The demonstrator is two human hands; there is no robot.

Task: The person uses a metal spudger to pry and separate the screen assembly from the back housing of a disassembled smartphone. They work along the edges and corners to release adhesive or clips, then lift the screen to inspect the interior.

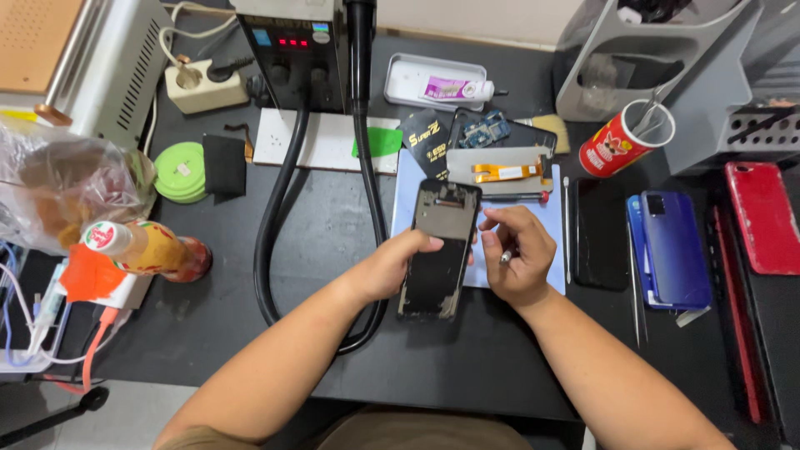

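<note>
Phone frame (439, 250) stands lengthwise away from the body, gripped along its near-left edge by the left hand (390, 267). Right hand (518, 258), touching its right edge, is curled around a small metal tool (505, 257), blue mat (552, 218) beneath.

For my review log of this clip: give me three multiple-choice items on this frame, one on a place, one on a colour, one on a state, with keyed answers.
1. Where is the red phone?
A. far right of the table
B. beside the green tape rolls
C. in the left hand

2. What colour is the flex cable on the screen panel?
A. blue
B. orange
C. white

3. How is the phone frame held?
A. lying flat, untouched
B. lifted in the left hand
C. inside the cup

Answers: 1 A, it lies at the right edge. 2 B, plainly orange. 3 B, fingers wrap its left side while the right hand holds a small tool beside it.
</note>
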